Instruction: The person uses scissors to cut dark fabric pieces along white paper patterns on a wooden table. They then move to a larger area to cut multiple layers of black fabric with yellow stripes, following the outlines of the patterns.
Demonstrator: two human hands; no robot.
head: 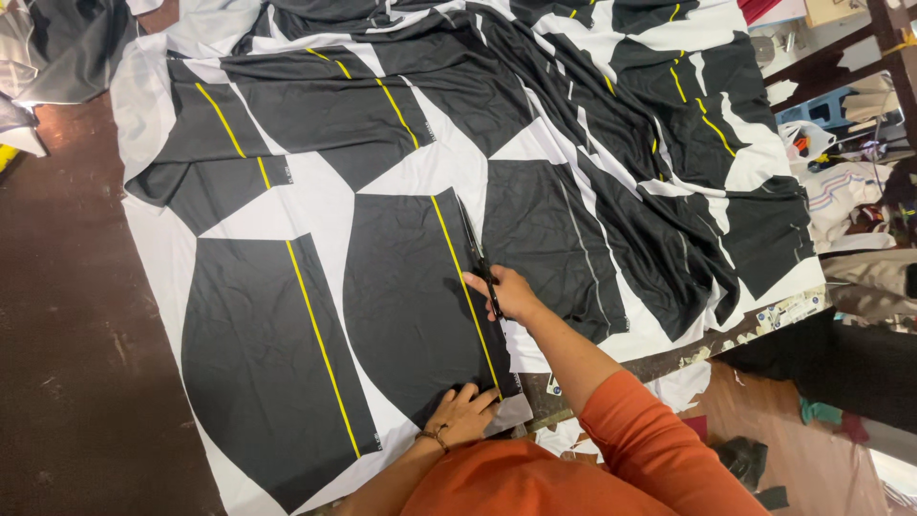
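Left hand, nearest, presses the printed fabric flat on the worktop, fingers spread. Right hand grips scissors, fingers closed through the handles. Recommended: keep fabric taut, blades tracking the panel's edge.

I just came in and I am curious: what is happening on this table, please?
A person in an orange top is cutting a big white fabric printed with black panels and yellow lines. The right hand works the scissors along the edge of one black panel. The left hand presses the cloth flat near the table edge.
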